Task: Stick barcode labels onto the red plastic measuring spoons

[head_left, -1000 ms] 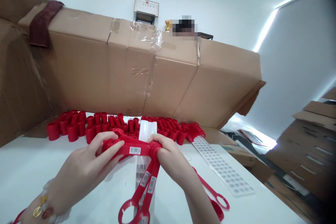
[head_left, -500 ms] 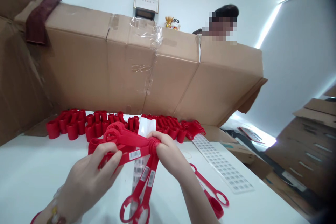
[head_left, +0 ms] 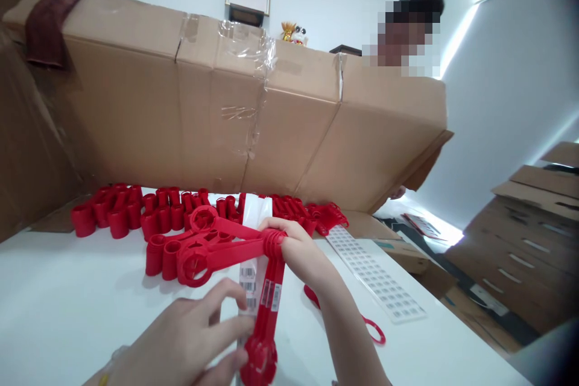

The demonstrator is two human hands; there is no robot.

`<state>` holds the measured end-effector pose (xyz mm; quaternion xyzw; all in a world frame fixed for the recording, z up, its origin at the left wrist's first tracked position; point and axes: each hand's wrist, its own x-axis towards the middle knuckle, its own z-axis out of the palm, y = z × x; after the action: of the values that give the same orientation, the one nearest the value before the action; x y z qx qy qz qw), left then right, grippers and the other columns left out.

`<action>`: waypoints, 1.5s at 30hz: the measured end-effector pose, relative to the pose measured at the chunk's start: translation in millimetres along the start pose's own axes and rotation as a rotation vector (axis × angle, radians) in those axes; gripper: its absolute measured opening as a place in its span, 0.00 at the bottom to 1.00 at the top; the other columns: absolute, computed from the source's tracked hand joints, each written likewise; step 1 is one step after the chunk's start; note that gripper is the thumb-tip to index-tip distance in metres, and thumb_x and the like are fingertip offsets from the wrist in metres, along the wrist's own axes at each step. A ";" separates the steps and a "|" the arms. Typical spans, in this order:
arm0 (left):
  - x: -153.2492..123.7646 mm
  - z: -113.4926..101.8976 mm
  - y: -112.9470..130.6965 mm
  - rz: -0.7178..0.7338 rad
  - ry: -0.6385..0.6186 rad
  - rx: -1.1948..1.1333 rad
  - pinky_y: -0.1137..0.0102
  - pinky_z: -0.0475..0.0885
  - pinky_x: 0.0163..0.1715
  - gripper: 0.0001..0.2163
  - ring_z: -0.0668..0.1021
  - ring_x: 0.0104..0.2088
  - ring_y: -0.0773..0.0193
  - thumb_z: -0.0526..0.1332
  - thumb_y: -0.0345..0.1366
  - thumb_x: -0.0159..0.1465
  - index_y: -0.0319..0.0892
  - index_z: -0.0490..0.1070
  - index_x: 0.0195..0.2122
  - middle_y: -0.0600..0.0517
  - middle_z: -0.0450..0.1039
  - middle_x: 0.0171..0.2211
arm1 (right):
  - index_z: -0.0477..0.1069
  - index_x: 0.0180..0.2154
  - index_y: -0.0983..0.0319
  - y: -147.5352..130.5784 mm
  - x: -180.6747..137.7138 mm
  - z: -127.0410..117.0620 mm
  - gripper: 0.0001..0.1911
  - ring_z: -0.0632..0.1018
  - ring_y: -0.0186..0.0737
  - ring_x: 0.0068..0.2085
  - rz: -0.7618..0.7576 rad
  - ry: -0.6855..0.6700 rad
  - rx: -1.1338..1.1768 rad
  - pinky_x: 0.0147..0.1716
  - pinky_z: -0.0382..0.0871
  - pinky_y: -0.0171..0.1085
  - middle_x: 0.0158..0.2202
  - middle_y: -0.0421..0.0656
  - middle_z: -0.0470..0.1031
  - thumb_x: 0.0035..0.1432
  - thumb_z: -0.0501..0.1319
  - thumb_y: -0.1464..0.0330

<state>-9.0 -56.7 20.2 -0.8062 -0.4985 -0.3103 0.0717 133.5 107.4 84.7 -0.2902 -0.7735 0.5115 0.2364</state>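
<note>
My right hand point(head_left: 296, 248) is closed round the joined ends of a bundle of red plastic ring-ended tools point(head_left: 212, 247) that fan out to the left and downward over the white table point(head_left: 67, 301). My left hand point(head_left: 190, 338) is low in the view, fingers pinched at the ring ends of the downward tools point(head_left: 260, 356), next to a clear bag with barcode labels point(head_left: 248, 280). A row of several red cylinder parts point(head_left: 136, 211) lies behind, along the cardboard wall.
A tall cardboard box wall point(head_left: 253, 114) closes the back and left. A white sheet of barcode stickers point(head_left: 375, 274) lies to the right, with another red tool point(head_left: 371, 335) beside my right arm. A person's head shows above the box. Cardboard boxes point(head_left: 529, 235) stand at the right.
My left hand let go of the left-pointing tools and dropped down to the ring ends near the table's front. The right hand kept its grip and rose slightly.
</note>
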 end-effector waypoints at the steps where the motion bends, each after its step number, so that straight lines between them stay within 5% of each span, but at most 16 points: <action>1: 0.1 0.6 -2.4 -0.072 0.062 -0.048 0.70 0.76 0.27 0.14 0.77 0.24 0.68 0.42 0.36 0.75 0.48 0.67 0.44 0.50 0.72 0.44 | 0.69 0.28 0.62 -0.8 -1.6 0.2 0.07 0.69 0.35 0.32 -0.008 0.003 -0.015 0.31 0.59 0.35 0.28 0.39 0.69 0.47 0.53 0.75; 5: -0.2 4.9 -12.5 -0.334 0.216 -0.058 0.70 0.73 0.25 0.10 0.75 0.23 0.69 0.47 0.35 0.74 0.48 0.68 0.43 0.53 0.72 0.41 | 0.67 0.28 0.61 -2.9 -5.6 5.6 0.05 0.68 0.35 0.32 -0.051 0.074 -0.078 0.30 0.59 0.35 0.28 0.38 0.69 0.51 0.53 0.73; 13: 3.3 5.5 -22.2 -0.490 0.200 0.061 0.70 0.75 0.25 0.09 0.79 0.27 0.66 0.51 0.40 0.73 0.49 0.68 0.49 0.53 0.74 0.44 | 0.62 0.27 0.60 -6.5 -9.4 32.8 0.07 0.67 0.35 0.32 -0.072 0.177 -0.177 0.30 0.59 0.35 0.29 0.37 0.67 0.55 0.49 0.73; 18: -0.1 0.4 -33.4 -0.348 0.330 0.325 0.73 0.74 0.27 0.09 0.80 0.35 0.65 0.51 0.33 0.73 0.46 0.66 0.52 0.48 0.72 0.50 | 0.64 0.29 0.60 -2.1 -7.2 37.7 0.07 0.65 0.34 0.30 -0.046 0.064 -0.119 0.28 0.57 0.35 0.28 0.37 0.66 0.54 0.50 0.73; 21: -2.2 -7.6 -34.5 -0.176 0.462 0.568 0.71 0.73 0.28 0.05 0.79 0.37 0.63 0.58 0.32 0.71 0.43 0.66 0.47 0.48 0.72 0.44 | 0.66 0.29 0.61 -0.3 -7.6 32.9 0.07 0.65 0.34 0.30 -0.031 -0.010 -0.088 0.28 0.55 0.35 0.28 0.38 0.65 0.52 0.50 0.73; 24: -4.5 -17.9 -35.5 -0.131 0.609 0.756 0.65 0.72 0.29 0.14 0.77 0.37 0.55 0.67 0.36 0.65 0.40 0.65 0.46 0.46 0.69 0.39 | 0.67 0.28 0.62 0.6 -9.4 25.6 0.07 0.64 0.34 0.30 -0.008 -0.065 -0.080 0.28 0.55 0.35 0.27 0.38 0.65 0.51 0.51 0.73; 26: -5.9 -23.9 -40.1 -0.166 0.644 0.702 0.57 0.75 0.37 0.23 0.75 0.44 0.47 0.70 0.39 0.63 0.39 0.61 0.54 0.40 0.67 0.45 | 0.67 0.27 0.62 1.1 -9.8 20.8 0.07 0.64 0.34 0.29 0.018 -0.105 -0.080 0.28 0.54 0.35 0.26 0.39 0.65 0.49 0.51 0.73; 30: -7.5 -31.1 -54.6 -0.215 0.512 0.171 0.48 0.70 0.58 0.36 0.66 0.62 0.43 0.69 0.49 0.62 0.48 0.50 0.64 0.37 0.57 0.63 | 0.71 0.29 0.62 1.2 -8.6 14.7 0.11 0.66 0.35 0.30 0.053 -0.259 -0.071 0.29 0.56 0.35 0.27 0.40 0.68 0.47 0.51 0.74; 33: -8.6 -32.7 -59.7 -0.332 0.338 -0.115 0.57 0.76 0.53 0.37 0.74 0.58 0.50 0.68 0.55 0.59 0.53 0.53 0.64 0.45 0.67 0.60 | 0.72 0.29 0.62 -0.3 -8.3 13.6 0.11 0.67 0.35 0.31 0.059 -0.314 -0.101 0.30 0.57 0.35 0.29 0.41 0.69 0.47 0.52 0.74; 35: -9.3 -33.0 -59.2 -0.341 0.348 -0.083 0.63 0.78 0.47 0.30 0.79 0.50 0.55 0.67 0.55 0.60 0.53 0.60 0.60 0.49 0.75 0.50 | 0.72 0.28 0.62 -1.3 -8.5 13.9 0.11 0.67 0.36 0.31 0.039 -0.315 -0.126 0.30 0.58 0.35 0.29 0.41 0.69 0.46 0.51 0.75; 39: -10.6 -33.8 -54.0 -0.248 0.388 0.006 0.69 0.75 0.39 0.20 0.77 0.40 0.62 0.65 0.50 0.65 0.50 0.65 0.55 0.53 0.73 0.40 | 0.72 0.28 0.62 -1.5 -8.0 14.6 0.12 0.68 0.36 0.32 0.021 -0.303 -0.107 0.31 0.58 0.35 0.29 0.40 0.69 0.44 0.50 0.75; 45: -11.0 -34.0 -50.2 -0.202 0.181 0.083 0.63 0.74 0.49 0.30 0.73 0.54 0.54 0.67 0.51 0.63 0.50 0.58 0.62 0.46 0.68 0.55 | 0.72 0.26 0.62 -2.8 -6.0 11.8 0.13 0.69 0.37 0.31 0.045 -0.186 -0.066 0.30 0.59 0.35 0.27 0.41 0.70 0.42 0.50 0.74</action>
<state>-69.6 -54.7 31.3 -0.7171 -0.5810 -0.3663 0.1182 129.4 94.7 82.6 -0.2663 -0.8020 0.5155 0.1421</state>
